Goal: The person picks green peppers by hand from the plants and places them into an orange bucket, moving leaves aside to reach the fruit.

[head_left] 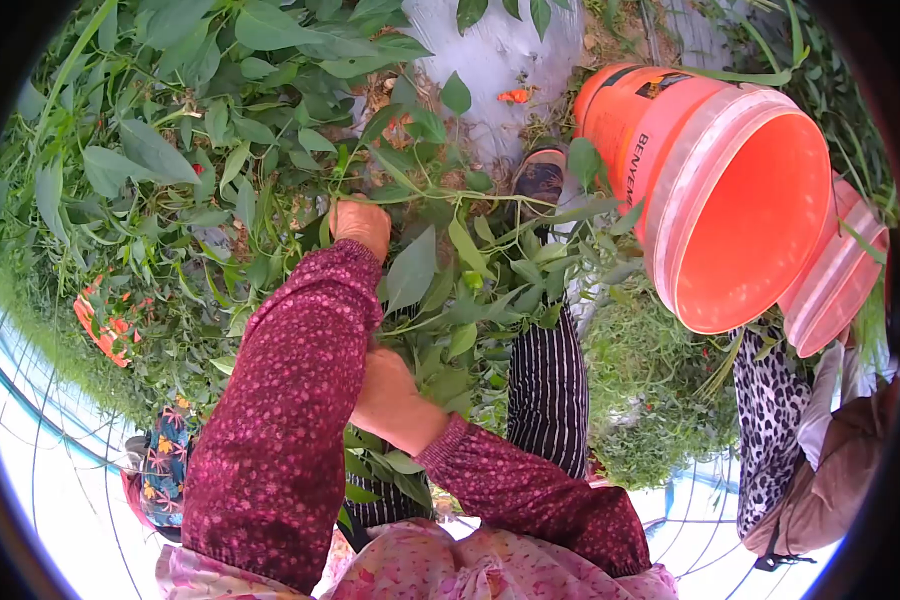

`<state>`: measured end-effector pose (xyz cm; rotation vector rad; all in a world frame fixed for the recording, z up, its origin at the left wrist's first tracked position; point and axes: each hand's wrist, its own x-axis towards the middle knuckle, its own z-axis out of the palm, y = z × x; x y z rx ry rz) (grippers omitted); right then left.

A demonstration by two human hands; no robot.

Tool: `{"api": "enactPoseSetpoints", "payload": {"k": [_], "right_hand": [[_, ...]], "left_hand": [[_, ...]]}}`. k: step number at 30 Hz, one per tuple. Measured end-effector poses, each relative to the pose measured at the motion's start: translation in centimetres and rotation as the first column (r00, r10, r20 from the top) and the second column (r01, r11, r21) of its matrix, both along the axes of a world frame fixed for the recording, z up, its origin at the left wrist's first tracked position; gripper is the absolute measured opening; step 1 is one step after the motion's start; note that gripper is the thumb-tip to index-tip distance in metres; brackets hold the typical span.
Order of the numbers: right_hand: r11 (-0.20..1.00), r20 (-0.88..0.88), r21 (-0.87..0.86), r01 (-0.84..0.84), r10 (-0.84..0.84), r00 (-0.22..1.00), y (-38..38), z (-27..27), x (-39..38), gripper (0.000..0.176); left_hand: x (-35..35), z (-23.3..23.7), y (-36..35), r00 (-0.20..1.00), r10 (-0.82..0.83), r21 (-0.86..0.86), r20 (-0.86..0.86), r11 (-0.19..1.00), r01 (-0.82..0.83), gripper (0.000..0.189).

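Note:
Among green leafy plants (pixel 270 150), my left hand (pixel 361 222) reaches forward with its back up and its fingers curled down into the foliage. Leaves and the hand itself hide what it grips, if anything. A thin green stem (pixel 430 192) runs beside its knuckles. My right hand (pixel 398 402) is lower, under my left forearm, close to broad leaves (pixel 463 340). Its fingers are covered by my left sleeve (pixel 290 390), so their pose does not show. Small red peppers or similar fruit (pixel 198 169) show between the leaves.
A tilted orange bucket (pixel 660 130), its mouth towards me, stands right, with another orange rim (pixel 840 280) behind it. An orange container (pixel 100 320) lies in foliage at left. People in leopard-print trousers (pixel 770 430) and floral cloth (pixel 167 465) are nearby. Pale plastic sheeting (pixel 485 70) covers ground ahead.

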<state>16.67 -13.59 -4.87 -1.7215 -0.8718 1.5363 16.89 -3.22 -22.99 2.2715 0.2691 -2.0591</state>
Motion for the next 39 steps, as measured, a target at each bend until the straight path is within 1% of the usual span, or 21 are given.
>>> {"api": "enactPoseSetpoints", "payload": {"k": [1,2,3,4,6,7,8,9,10,15,18,20,21,23,24,26,30,32,37,38,39], "right_hand": [[0.987,0.072,0.048,0.153,-0.156,0.985,0.1,-0.3,-0.4,0.01],[0.987,0.078,0.036,0.16,-0.162,0.984,0.0,-0.5,-0.9,0.01],[0.993,0.08,0.064,0.098,-0.103,0.991,0.0,-0.6,-1.1,0.009],[0.995,0.081,0.094,0.033,-0.041,0.996,0.0,-0.5,-0.8,0.009],[0.993,0.105,0.106,0.048,-0.06,0.993,-0.1,-0.3,-0.4,0.008],[0.996,0.084,0.09,-0.023,0.016,0.996,-0.1,-0.3,-0.2,0.008],[0.992,0.062,0.079,-0.096,0.091,0.994,0.0,-0.3,0.0,0.008],[0.992,0.068,0.08,-0.096,0.091,0.993,0.2,-0.3,0.1,0.008],[0.995,0.065,0.08,-0.065,0.06,0.996,0.2,-0.2,0.2,0.008],[0.997,0.009,0.037,0.063,-0.064,0.998,0.4,0.2,0.6,0.009],[0.998,0.015,0.038,0.045,-0.046,0.999,0.1,-0.1,0.6,0.01],[0.997,0.039,0.049,-0.062,0.06,0.997,-0.2,-0.2,0.0,0.011],[0.997,0.035,0.048,-0.063,0.062,0.997,-0.2,-0.1,0.0,0.011],[0.996,0.044,0.076,0.048,-0.051,0.998,0.2,0.0,0.2,0.011],[0.996,0.049,0.075,0.046,-0.05,0.998,0.2,0.1,0.4,0.011],[0.997,0.061,0.049,-0.059,0.056,0.997,0.3,0.2,0.7,0.012],[0.996,0.068,0.04,-0.086,0.083,0.994,0.5,0.5,1.4,0.01],[0.973,0.088,0.005,-0.229,0.228,0.97,0.5,0.5,1.5,0.011],[0.995,0.101,0.023,-0.096,0.094,0.99,0.9,0.8,1.9,0.013],[0.998,0.092,0.014,-0.061,0.059,0.994,1.1,0.8,1.9,0.013],[0.998,0.101,0.005,-0.056,0.055,0.993,1.1,0.9,1.9,0.013]], "left_hand": [[0.0,0.1,0.3,1.0,-0.005,-0.004,0.005,1.0,0.005,0.013],[-0.3,0.5,0.2,0.989,-0.041,0.099,0.14,0.995,0.028,0.009],[-0.6,0.8,0.2,0.96,-0.085,0.199,0.267,0.979,0.031,0.009],[-0.9,0.6,0.4,0.96,-0.082,0.185,0.268,0.982,0.032,0.009],[-1.2,-0.3,1.9,0.956,0.102,-0.013,0.276,0.995,-0.102,0.01],[-1.2,-0.7,2.5,0.944,0.189,-0.107,0.27,0.98,-0.166,0.013],[-1.3,-0.9,2.8,0.942,0.187,-0.108,0.277,0.981,-0.163,0.013],[-1.4,-1.1,3.1,0.954,0.178,-0.09,0.242,0.983,-0.16,0.009],[-1.7,-1.4,3.1,0.964,0.172,-0.073,0.204,0.984,-0.16,0.008],[-3.0,-2.3,2.2,0.988,0.149,-0.031,0.039,0.989,-0.148,0.026],[-3.3,-2.2,1.3,0.982,0.186,-0.079,0.042,0.98,-0.182,0.028],[-3.7,-1.5,0.9,0.978,0.208,-0.111,0.035,0.973,-0.203,0.03],[-3.8,-1.1,1.0,0.975,0.22,-0.12,0.032,0.969,-0.215,0.031],[-3.4,-0.4,1.5,0.969,0.243,-0.137,0.038,0.962,-0.236,0.034],[-3.0,0.0,1.8,0.966,0.255,-0.148,0.044,0.958,-0.246,0.035],[-2.2,0.6,2.1,0.959,0.279,-0.171,0.054,0.949,-0.267,0.037],[-1.4,2.0,2.6,0.947,0.316,-0.222,0.053,0.928,-0.298,0.043],[-1.1,2.6,2.7,0.94,0.337,-0.25,0.051,0.916,-0.315,0.045],[-2.4,2.6,3.6,0.923,0.378,-0.308,0.066,0.888,-0.342,0.053],[0.5,3.8,3.6,0.92,0.386,-0.323,0.075,0.882,-0.344,0.054],[-3.6,1.5,3.8,0.838,0.499,-0.405,0.223,0.829,-0.385,0.06]]}}
